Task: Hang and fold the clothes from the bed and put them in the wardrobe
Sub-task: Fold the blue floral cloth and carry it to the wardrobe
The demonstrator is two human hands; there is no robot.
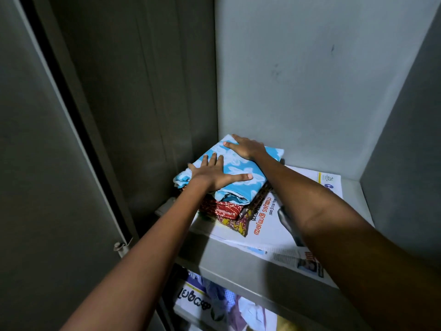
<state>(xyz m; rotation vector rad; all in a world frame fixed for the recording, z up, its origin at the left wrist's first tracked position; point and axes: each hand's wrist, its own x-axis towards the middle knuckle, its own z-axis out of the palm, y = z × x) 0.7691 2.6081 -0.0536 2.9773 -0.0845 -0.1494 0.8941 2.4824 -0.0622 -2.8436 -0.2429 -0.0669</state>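
Observation:
A folded blue cloth with white flowers (241, 168) lies on top of a small pile in the back left corner of a grey metal wardrobe shelf (229, 261). Under it are a folded red patterned cloth (219, 210) and a yellow patterned one (235, 224). My left hand (212, 174) presses flat on the near left part of the blue cloth, fingers spread. My right hand (247, 146) presses flat on its far side, fingers straight. Neither hand grips anything.
Newspaper (281, 225) lines the shelf under the pile and reaches to the right. The wardrobe's grey walls (310, 80) close in behind and on both sides. A lower shelf holds more newspaper (193, 302) and crumpled clothes (229, 304).

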